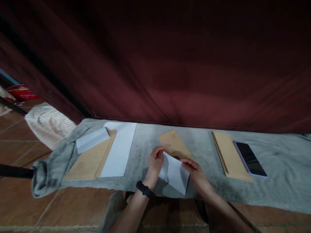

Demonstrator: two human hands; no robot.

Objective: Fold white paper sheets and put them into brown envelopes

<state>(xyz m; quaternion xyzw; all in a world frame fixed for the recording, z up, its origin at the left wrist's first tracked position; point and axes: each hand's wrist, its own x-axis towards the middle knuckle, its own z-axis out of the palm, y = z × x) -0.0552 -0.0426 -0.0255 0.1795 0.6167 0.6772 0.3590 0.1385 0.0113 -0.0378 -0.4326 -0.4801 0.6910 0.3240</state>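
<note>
Between my hands is a folded sheet of white paper (pixel 173 173), tilted at the near edge of the cloth-covered surface. My left hand (pixel 155 165), with a black band on its wrist, pinches the paper's upper left corner. At the upper right corner, my right hand (pixel 195 173) grips the same paper with thumb and fingers. Just beyond it lies a brown envelope (pixel 175 142), its near part hidden by the paper and my hands.
On the left, a stack of brown envelopes (pixel 85 166) bears a folded white paper (pixel 93 139), beside flat white sheets (pixel 121 152). To the right lie more brown envelopes (pixel 230 155) and a phone (pixel 251 158). A dark red curtain (pixel 182 81) hangs behind the grey cloth (pixel 204 145).
</note>
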